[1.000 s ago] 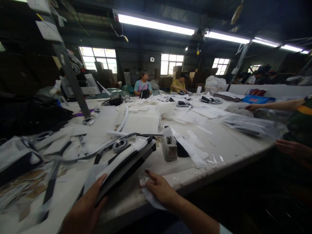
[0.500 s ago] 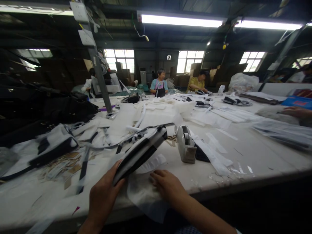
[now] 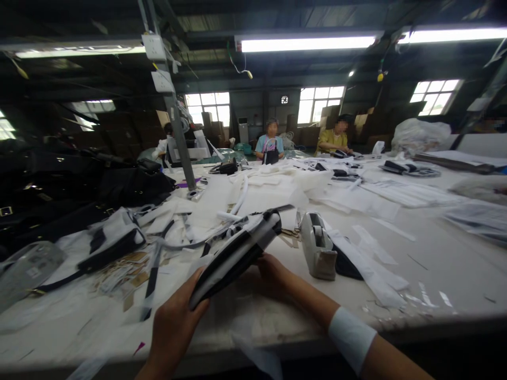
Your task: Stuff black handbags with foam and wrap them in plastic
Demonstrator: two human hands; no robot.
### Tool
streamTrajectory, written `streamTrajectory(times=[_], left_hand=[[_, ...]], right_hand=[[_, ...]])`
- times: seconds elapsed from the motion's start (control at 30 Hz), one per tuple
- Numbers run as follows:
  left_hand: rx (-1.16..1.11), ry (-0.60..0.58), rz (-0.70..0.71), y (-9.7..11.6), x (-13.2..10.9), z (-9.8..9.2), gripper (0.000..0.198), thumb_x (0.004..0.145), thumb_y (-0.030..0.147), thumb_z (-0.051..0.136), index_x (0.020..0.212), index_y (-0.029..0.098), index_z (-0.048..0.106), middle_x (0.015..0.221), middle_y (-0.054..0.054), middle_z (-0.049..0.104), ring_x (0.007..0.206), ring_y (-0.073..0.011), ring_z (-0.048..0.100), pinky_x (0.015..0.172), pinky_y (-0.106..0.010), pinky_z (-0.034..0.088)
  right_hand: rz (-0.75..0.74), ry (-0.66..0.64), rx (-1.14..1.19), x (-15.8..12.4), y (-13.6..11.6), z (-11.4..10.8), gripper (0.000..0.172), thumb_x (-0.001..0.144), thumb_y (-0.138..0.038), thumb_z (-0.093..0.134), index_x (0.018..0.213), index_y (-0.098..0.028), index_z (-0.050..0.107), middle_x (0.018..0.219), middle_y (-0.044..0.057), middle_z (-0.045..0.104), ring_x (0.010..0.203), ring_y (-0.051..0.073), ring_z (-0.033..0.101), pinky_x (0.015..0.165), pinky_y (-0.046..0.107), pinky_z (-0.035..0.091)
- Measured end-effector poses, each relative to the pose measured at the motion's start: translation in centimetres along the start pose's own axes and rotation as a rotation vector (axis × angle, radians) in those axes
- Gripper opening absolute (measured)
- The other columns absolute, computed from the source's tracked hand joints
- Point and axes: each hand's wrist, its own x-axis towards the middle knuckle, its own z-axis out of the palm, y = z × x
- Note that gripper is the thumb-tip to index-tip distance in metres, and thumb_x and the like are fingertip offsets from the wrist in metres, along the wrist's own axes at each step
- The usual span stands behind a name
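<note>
A black bag (image 3: 253, 247), partly covered with white wrapping, is tilted above the near edge of the table. My left hand (image 3: 178, 316) grips its lower left end, thumb in front. My right hand (image 3: 275, 272) is at the underside of its right end, its fingers curled against it and partly hidden. A thin translucent sheet (image 3: 259, 351) hangs over the table edge below. Right of the bag stands a grey tape dispenser (image 3: 318, 247), with a dark flat piece (image 3: 346, 258) beside it.
White wrapping sheets (image 3: 269, 192) cover the middle of the worktable (image 3: 431, 248). Another partly wrapped black bag (image 3: 113, 248) and cardboard scraps (image 3: 119, 274) lie left. Black bags (image 3: 79, 179) are heaped beyond, near a metal post (image 3: 180, 137). Co-workers sit across the table.
My right hand has moved from the sheet on the table up to the bag's right end. The thin sheet has slid lower over the edge. The view has turned slightly left.
</note>
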Motion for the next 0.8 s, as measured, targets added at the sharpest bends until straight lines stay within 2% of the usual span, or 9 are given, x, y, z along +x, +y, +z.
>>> streamTrajectory(times=[0.13, 0.2, 0.27, 0.33, 0.43, 0.5, 0.6, 0.7, 0.8], left_hand=[[-0.014, 0.015, 0.085, 0.4, -0.2, 0.5, 0.055, 0.085, 0.027, 0.052, 0.139, 0.026, 0.045, 0.130, -0.001, 0.065, 0.110, -0.0219, 0.067, 0.085, -0.028, 0.057], [-0.013, 0.019, 0.107, 0.8, -0.1, 0.7, 0.054, 0.085, 0.023, 0.051, 0.139, 0.025, 0.045, 0.129, -0.002, 0.066, 0.109, -0.0214, 0.068, 0.086, -0.028, 0.057], [-0.012, 0.024, 0.136, 1.2, 0.1, 1.0, 0.055, 0.085, 0.020, 0.051, 0.140, 0.024, 0.044, 0.129, -0.003, 0.066, 0.108, -0.0204, 0.068, 0.088, -0.028, 0.056], [-0.003, 0.035, 0.187, 1.3, 0.0, 1.4, 0.057, 0.086, 0.018, 0.050, 0.142, 0.023, 0.042, 0.130, -0.003, 0.065, 0.109, -0.0187, 0.068, 0.090, -0.026, 0.055], [0.039, 0.080, 0.287, 1.3, -0.6, 2.0, 0.057, 0.087, 0.016, 0.047, 0.144, 0.020, 0.041, 0.132, -0.004, 0.064, 0.111, -0.0167, 0.066, 0.091, -0.024, 0.054], [0.074, 0.101, 0.356, 1.3, -1.2, 2.3, 0.054, 0.090, 0.017, 0.045, 0.144, 0.016, 0.042, 0.132, -0.005, 0.064, 0.115, -0.0160, 0.064, 0.094, -0.023, 0.052], [0.116, 0.106, 0.444, 1.9, -1.8, 2.7, 0.047, 0.095, 0.022, 0.042, 0.141, 0.012, 0.046, 0.133, -0.006, 0.063, 0.122, -0.0150, 0.059, 0.100, -0.022, 0.047], [0.139, 0.151, 0.466, 2.5, -1.9, 3.0, 0.041, 0.100, 0.025, 0.035, 0.134, 0.011, 0.053, 0.132, -0.006, 0.063, 0.125, -0.0138, 0.056, 0.105, -0.022, 0.042], [0.168, 0.177, 0.507, 2.5, -1.6, 3.2, 0.040, 0.102, 0.027, 0.034, 0.129, 0.011, 0.058, 0.129, -0.005, 0.065, 0.125, -0.0137, 0.056, 0.107, -0.022, 0.041]], right_hand=[[-0.008, -0.028, -0.027, -1.5, -2.1, 1.0, 0.030, 0.089, -0.018, 0.053, 0.114, -0.020, 0.070, 0.122, 0.010, 0.068, 0.120, 0.029, 0.057, 0.107, 0.044, 0.040], [-0.055, -0.119, -0.037, -1.9, -3.1, 1.4, 0.033, 0.089, -0.026, 0.059, 0.122, -0.024, 0.066, 0.129, 0.007, 0.065, 0.128, 0.029, 0.050, 0.113, 0.045, 0.032], [-0.097, -0.226, -0.039, -1.9, -3.6, 1.7, 0.040, 0.091, -0.031, 0.059, 0.131, -0.026, 0.060, 0.137, 0.006, 0.059, 0.132, 0.028, 0.046, 0.115, 0.044, 0.029], [-0.079, -0.290, -0.063, -2.0, -3.5, 1.9, 0.043, 0.092, -0.033, 0.056, 0.135, -0.025, 0.057, 0.141, 0.008, 0.056, 0.133, 0.030, 0.046, 0.113, 0.044, 0.032], [0.074, -0.304, -0.141, -3.3, -3.3, 2.2, 0.042, 0.092, -0.035, 0.055, 0.132, -0.024, 0.061, 0.137, 0.013, 0.059, 0.130, 0.036, 0.048, 0.112, 0.049, 0.033], [0.161, -0.336, -0.126, -4.6, -3.4, 2.2, 0.042, 0.090, -0.037, 0.057, 0.131, -0.025, 0.063, 0.134, 0.012, 0.061, 0.127, 0.037, 0.050, 0.110, 0.049, 0.035], [0.214, -0.425, -0.059, -6.0, -3.9, 2.1, 0.050, 0.087, -0.041, 0.061, 0.135, -0.026, 0.059, 0.138, 0.011, 0.059, 0.127, 0.035, 0.051, 0.110, 0.045, 0.036], [0.236, -0.508, -0.014, -5.6, -4.3, 2.2, 0.045, 0.089, -0.039, 0.056, 0.133, -0.029, 0.061, 0.135, 0.007, 0.062, 0.123, 0.032, 0.055, 0.108, 0.041, 0.038], [0.250, -0.498, 0.016, -4.7, -4.5, 2.4, 0.044, 0.087, -0.039, 0.055, 0.131, -0.032, 0.062, 0.123, 0.005, 0.070, 0.115, 0.031, 0.061, 0.100, 0.039, 0.045]])
